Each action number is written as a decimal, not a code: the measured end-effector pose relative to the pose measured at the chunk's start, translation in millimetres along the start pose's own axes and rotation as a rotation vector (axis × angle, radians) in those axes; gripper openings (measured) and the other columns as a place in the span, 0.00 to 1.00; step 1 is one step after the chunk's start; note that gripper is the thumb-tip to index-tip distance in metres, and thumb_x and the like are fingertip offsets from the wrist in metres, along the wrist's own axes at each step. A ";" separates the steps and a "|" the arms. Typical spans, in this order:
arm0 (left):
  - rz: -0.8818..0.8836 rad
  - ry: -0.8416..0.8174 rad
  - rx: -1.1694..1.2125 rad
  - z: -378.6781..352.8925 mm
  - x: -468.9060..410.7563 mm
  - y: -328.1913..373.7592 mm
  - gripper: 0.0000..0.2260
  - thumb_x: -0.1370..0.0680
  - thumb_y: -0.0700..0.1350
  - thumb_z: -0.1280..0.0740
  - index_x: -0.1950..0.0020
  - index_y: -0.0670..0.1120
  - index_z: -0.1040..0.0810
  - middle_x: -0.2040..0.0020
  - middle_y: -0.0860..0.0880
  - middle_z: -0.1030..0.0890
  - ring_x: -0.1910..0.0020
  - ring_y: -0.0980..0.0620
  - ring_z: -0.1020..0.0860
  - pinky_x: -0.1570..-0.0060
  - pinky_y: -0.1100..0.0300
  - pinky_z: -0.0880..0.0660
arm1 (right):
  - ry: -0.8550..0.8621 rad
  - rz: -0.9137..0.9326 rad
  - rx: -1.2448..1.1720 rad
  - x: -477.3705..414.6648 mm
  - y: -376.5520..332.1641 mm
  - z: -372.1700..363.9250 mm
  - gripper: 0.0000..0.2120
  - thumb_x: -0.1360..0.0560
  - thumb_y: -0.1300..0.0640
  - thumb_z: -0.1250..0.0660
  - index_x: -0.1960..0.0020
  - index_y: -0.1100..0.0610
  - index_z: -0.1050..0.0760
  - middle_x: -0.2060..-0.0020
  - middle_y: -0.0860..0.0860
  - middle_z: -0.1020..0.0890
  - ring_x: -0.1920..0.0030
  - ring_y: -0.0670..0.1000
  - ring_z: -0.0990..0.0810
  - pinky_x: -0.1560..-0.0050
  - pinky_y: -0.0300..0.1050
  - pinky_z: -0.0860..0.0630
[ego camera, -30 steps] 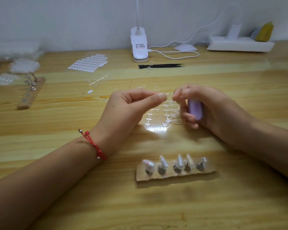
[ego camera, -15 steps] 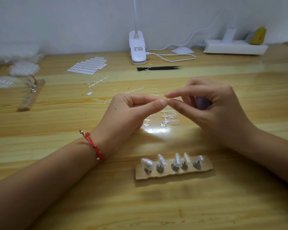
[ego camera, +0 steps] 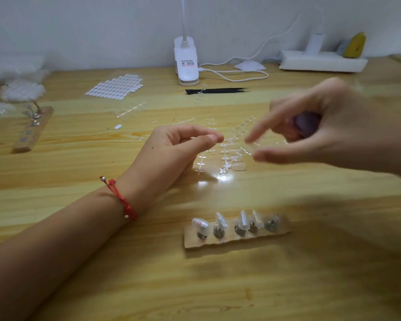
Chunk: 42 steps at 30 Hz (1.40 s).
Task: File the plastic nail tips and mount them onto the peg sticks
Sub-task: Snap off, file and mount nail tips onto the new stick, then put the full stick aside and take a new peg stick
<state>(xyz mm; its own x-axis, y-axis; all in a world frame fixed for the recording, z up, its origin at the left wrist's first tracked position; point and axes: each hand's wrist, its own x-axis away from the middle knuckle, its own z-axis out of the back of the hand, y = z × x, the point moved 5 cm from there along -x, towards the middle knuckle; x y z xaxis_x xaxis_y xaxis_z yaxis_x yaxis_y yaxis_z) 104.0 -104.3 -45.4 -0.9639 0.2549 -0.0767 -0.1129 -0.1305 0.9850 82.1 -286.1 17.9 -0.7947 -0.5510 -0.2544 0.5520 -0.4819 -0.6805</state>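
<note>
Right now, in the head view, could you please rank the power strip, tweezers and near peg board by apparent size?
1. near peg board, though it sits closest to the camera
2. power strip
3. tweezers

The left hand (ego camera: pixel 176 149) rests, thumb against curled forefinger. The blurred right hand (ego camera: pixel 329 130) hovers, fingers curled round a purple file (ego camera: pixel 307 122).

— What do we see worn on the left wrist?
— A red cord bracelet (ego camera: pixel 120 200), knotted, carrying two small silver beads (ego camera: pixel 102 178).
— And the left hand (ego camera: pixel 171 149) itself?
— We note a short thumbnail (ego camera: pixel 212 137) and a tiny dark mole (ego camera: pixel 153 148). The right hand (ego camera: pixel 329 130) is too blurred for us to tell more.
</note>
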 end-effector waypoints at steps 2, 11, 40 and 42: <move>-0.008 -0.013 -0.014 -1.2 -0.7 -1.1 0.06 0.24 0.43 0.33 0.56 0.49 0.16 0.79 0.57 0.35 0.76 0.55 0.43 0.78 0.67 0.45 | -0.156 -0.048 -0.015 16.1 -1.5 -3.1 0.14 0.37 0.36 0.25 0.54 0.40 0.16 0.73 0.55 0.33 0.74 0.56 0.37 0.73 0.47 0.41; -0.033 -0.041 -0.051 -3.2 1.4 -1.4 0.06 0.23 0.43 0.33 0.55 0.49 0.17 0.80 0.58 0.32 0.77 0.58 0.41 0.78 0.70 0.42 | -0.164 -0.153 -0.003 55.5 -0.6 -21.1 0.12 0.37 0.34 0.27 0.56 0.37 0.17 0.74 0.54 0.36 0.74 0.55 0.38 0.73 0.43 0.42; -0.026 -0.034 -0.063 -3.7 2.5 1.4 0.05 0.23 0.42 0.33 0.54 0.47 0.17 0.80 0.58 0.33 0.77 0.58 0.41 0.79 0.70 0.43 | -0.204 -0.291 0.089 58.6 -6.9 -22.0 0.27 0.45 0.29 0.27 0.46 0.31 0.22 0.70 0.41 0.29 0.75 0.41 0.34 0.73 0.29 0.38; -0.025 -0.031 -0.070 -3.5 3.1 2.2 0.05 0.24 0.42 0.33 0.55 0.47 0.17 0.79 0.58 0.33 0.77 0.58 0.41 0.78 0.70 0.42 | -0.246 -0.293 0.145 61.8 -2.5 -27.3 0.26 0.44 0.29 0.27 0.47 0.32 0.22 0.65 0.39 0.26 0.70 0.41 0.28 0.70 0.29 0.35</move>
<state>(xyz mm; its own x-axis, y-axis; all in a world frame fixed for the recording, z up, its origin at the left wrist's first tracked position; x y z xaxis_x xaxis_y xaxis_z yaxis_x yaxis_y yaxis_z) 99.9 -107.2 -44.1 -0.9528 0.2883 -0.0950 -0.1543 -0.1903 0.9695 24.7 -300.3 -14.9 -0.8495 -0.5139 0.1199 0.3548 -0.7244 -0.5910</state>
